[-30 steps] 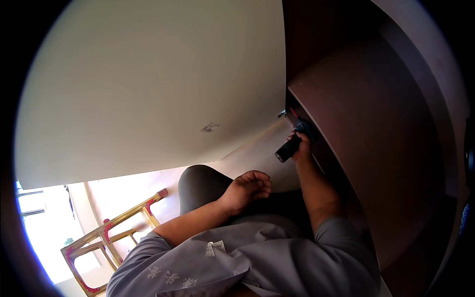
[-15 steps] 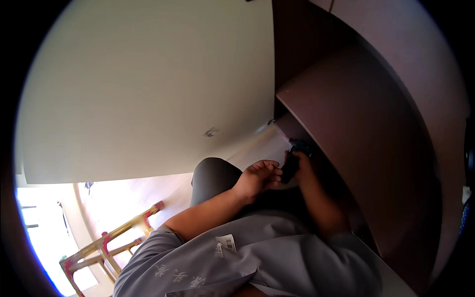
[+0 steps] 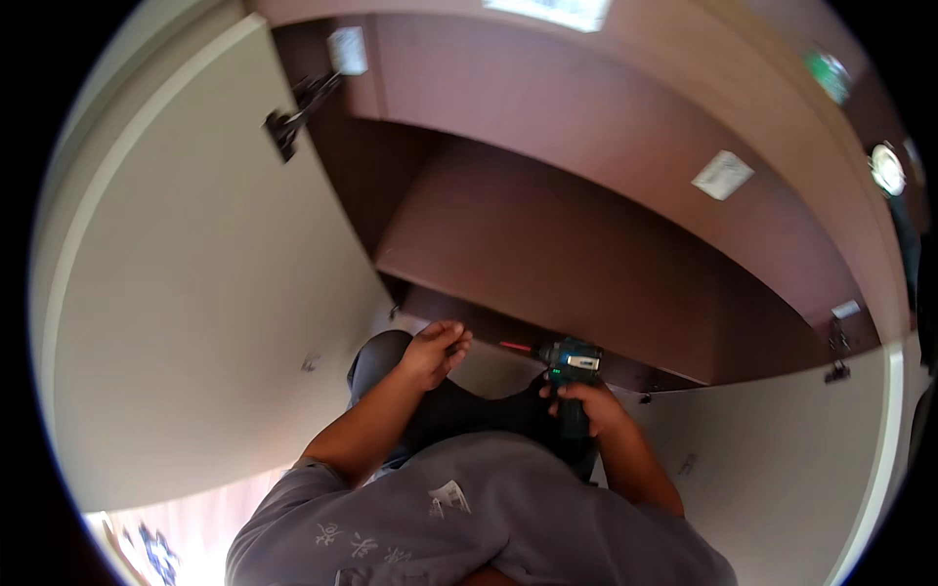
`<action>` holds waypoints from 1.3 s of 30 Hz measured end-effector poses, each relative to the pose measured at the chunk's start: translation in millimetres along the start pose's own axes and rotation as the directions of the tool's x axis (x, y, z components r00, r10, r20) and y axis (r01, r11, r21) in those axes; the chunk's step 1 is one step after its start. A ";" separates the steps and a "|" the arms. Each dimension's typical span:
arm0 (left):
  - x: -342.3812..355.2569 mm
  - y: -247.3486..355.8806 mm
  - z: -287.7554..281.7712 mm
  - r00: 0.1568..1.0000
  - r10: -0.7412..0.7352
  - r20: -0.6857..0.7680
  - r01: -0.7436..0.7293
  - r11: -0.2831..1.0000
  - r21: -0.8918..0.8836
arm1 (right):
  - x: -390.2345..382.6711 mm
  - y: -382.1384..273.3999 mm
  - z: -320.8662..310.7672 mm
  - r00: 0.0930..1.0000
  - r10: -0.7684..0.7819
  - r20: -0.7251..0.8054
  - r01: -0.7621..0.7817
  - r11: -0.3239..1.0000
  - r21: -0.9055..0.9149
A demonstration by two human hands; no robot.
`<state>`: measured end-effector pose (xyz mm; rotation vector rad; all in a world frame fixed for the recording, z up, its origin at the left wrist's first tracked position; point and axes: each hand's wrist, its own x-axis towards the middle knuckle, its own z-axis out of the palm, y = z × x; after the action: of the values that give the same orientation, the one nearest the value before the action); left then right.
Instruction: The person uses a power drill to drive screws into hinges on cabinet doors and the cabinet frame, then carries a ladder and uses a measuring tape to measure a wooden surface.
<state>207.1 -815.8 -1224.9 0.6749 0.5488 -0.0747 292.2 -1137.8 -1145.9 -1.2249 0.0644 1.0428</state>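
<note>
My right hand [image 3: 588,402] is wrapped round the grip of a dark cordless drill [image 3: 575,357]. A long red bit [image 3: 516,346] sticks out of the drill toward the left. My left hand [image 3: 437,354] is raised over my left knee, its fingers curled together in a pinch. Whatever lies between those fingertips, if anything, is too small to make out. Both hands are in front of a brown cabinet [image 3: 547,254], near its lower edge.
A pale cabinet door [image 3: 205,273] stands open on the left, with a dark hinge [image 3: 298,112] near its top. Another pale door [image 3: 772,459] is open on the right. White labels [image 3: 723,176] are stuck on the cabinet. My bent left knee [image 3: 376,356] is close to the left door.
My view has swung to the right and up, showing the cabinet interior and right door. My hands have moved apart; the drill, still in my right hand, now points left.
</note>
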 end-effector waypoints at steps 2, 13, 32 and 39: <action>0.7 -3.7 23.1 0.994 -0.049 0.100 0.045 0.998 0.039 | -37.3 -11.0 8.4 0.984 -0.176 -0.035 0.174 0.984 -0.037; 16.3 -57.4 78.8 0.785 -0.496 0.371 0.415 0.866 0.280 | -132.4 62.0 9.9 0.900 -0.391 -0.194 0.396 0.918 -0.012; 41.9 -79.9 194.8 0.400 -0.770 0.496 0.649 0.620 0.440 | -145.2 89.3 61.8 0.595 -0.497 -0.631 0.707 0.698 0.116; 147.5 -57.4 161.9 0.265 -0.665 0.698 0.474 0.720 0.506 | -144.4 -10.7 22.6 0.134 -0.822 -0.553 0.688 0.480 -0.545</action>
<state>393.8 -943.9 -1227.9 0.5007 -0.2515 -1.1601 207.5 -1208.5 -1049.3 -1.5106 0.0030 -0.5108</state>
